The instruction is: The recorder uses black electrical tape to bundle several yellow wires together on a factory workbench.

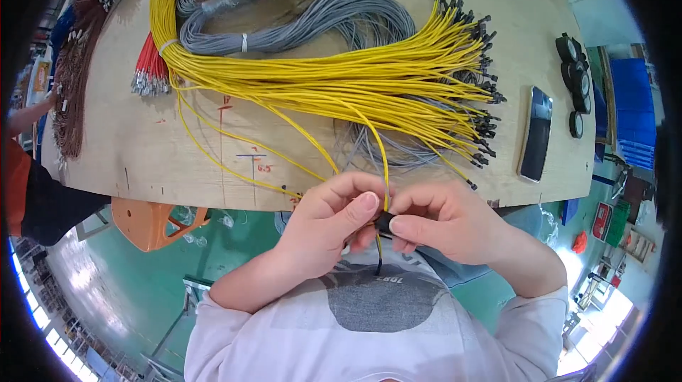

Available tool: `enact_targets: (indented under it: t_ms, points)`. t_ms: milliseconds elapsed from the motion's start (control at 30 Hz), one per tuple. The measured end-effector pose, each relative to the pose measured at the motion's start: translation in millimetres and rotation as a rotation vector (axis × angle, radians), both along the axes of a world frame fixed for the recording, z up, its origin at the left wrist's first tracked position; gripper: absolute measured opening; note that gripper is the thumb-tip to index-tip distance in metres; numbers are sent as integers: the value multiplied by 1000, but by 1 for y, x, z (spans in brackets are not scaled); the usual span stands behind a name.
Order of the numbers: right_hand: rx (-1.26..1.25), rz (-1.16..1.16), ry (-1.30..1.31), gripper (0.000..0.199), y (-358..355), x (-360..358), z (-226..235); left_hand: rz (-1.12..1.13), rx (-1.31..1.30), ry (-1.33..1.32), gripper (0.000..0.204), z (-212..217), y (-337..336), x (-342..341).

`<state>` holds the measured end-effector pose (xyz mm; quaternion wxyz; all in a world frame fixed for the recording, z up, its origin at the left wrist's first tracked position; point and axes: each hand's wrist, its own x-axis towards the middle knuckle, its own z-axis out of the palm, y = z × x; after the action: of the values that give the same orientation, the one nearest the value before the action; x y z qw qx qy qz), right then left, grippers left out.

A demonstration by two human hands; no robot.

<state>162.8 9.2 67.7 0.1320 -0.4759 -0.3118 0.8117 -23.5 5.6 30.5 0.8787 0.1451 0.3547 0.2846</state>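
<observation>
At the table's near edge my hands meet in front of my chest. My left hand [339, 213] is closed, thumb against fingers, round a yellow cable [384, 162] that runs down from the big bundle. Between finger and thumb, my right hand [449, 222] pinches a small black piece [384, 222] against that cable; its exact kind is hidden by the fingers. A short black-tipped end hangs below my hands. Behind them lies the thick bundle of yellow cables [284, 73], its many black connector ends [486, 90] fanned out to the right.
Grey cables [298, 27] lie behind the yellow bundle, red wires [149, 62] at its left. A phone [536, 133] and black tape rolls [574, 73] are on the right. Brown cables [78, 83] and another person's arm [28, 117] are far left. An orange stool [142, 224] stands below.
</observation>
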Motion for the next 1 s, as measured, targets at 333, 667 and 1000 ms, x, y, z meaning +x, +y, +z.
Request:
enact_targets:
  t_ms: [333, 667, 1000]
  points:
    - [103, 57, -218, 12, -5, 4, 10, -249, 438, 298, 9, -3, -13, -4]
    - [272, 129, -495, 17, -11, 20, 16, -110, -229, -169, 22, -17, -13, 35]
    - [328, 130, -466, 17, -7, 18, 23, 145, 49, -50, 12, -22, -14, 45]
